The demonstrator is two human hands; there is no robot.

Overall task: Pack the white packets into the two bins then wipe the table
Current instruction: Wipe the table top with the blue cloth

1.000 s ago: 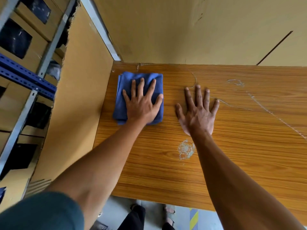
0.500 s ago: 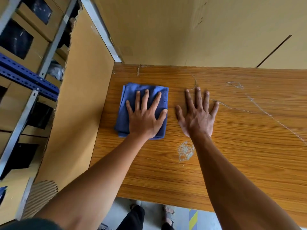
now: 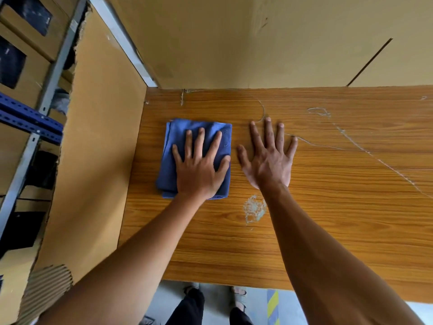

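Wooden table [image 3: 328,219] carries a folded blue cloth [image 3: 173,160], long axis front-to-back, under spread left hand [image 3: 199,172]; right hand [image 3: 269,165] flat.

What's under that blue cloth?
The folded blue cloth lies flat on the wooden table, with the left hand pressing on top. Whatever lies directly beneath the cloth is covered, so nothing else can be seen there.

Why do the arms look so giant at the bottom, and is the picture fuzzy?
Head view: the wide-angle lens stretches whatever is near the camera, so the forearms balloon and the shelf posts lean; the blue cloth, left hand and right hand look sharp, lighting is soft, with only faint shadows on the wooden table.
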